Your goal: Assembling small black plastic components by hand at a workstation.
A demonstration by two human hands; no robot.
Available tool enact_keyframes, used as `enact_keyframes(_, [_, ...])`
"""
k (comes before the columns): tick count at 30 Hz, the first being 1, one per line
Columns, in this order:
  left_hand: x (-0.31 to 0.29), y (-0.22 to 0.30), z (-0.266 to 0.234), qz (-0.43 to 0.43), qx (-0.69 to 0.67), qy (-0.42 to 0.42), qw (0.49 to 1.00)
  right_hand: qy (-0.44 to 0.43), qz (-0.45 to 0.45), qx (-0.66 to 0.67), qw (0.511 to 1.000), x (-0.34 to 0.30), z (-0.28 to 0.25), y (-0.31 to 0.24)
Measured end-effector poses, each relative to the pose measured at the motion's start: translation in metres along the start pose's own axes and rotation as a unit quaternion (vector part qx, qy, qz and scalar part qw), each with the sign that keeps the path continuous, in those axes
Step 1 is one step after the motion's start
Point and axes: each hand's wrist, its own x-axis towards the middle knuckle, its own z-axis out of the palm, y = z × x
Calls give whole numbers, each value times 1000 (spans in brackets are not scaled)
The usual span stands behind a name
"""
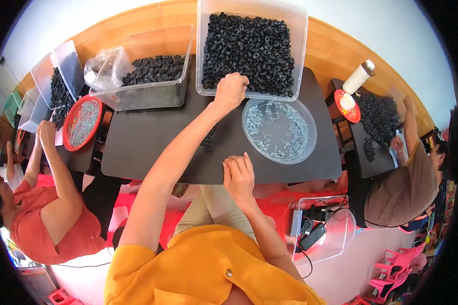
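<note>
My left hand (231, 92) reaches over the near rim of a clear plastic bin (301, 51) filled with small black ring-shaped parts (249, 48). Its fingers are curled closed, and whatever they hold is hidden. At the table's near edge is my right hand (239, 175), its fingers bent together; anything in them is too small or covered to make out. Just beyond that hand sits a round clear tray (245, 133) with many small shiny metal springs (297, 122). A little pile of black parts (208, 140) lies on the dark table (142, 147), partly behind my left forearm.
Another clear bin (137, 100) with black parts and a plastic bag (104, 68) stands left. People work at side tables, one by a red tray (70, 145), another by a black heap (379, 119) and a white bottle (359, 76). Right of my legs, a clear container (348, 234) holds cables.
</note>
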Motion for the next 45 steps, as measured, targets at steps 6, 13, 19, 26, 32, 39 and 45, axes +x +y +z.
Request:
enact_keyframes(6, [14, 6, 26, -32, 6, -52, 998, 4, -4, -9, 1000, 2, -1, 1])
enact_keyframes(13, [17, 4, 29, 12, 51, -64, 997, 9, -6, 9, 1000, 3, -2, 1])
enact_keyframes(19, [0, 6, -3, -8, -116, -2, 993, 20, 13, 83, 996, 34, -55, -1])
enact_keyframes(26, [-104, 27, -57, -319, -649, -120, 681, -128, 141, -133, 973, 110, -74, 111])
enact_keyframes(32, [-162, 29, -54, -346, -736, -98, 574, -203, 97, -160, 961, 114, -47, 163])
enact_keyframes(39, [-175, 26, -61, -358, -745, -91, 555, -163, 112, -141, 970, 114, -54, 148])
enact_keyframes(45, [-182, 32, -64, -361, -728, -82, 577, -118, 263, 85, 954, 106, -69, 120])
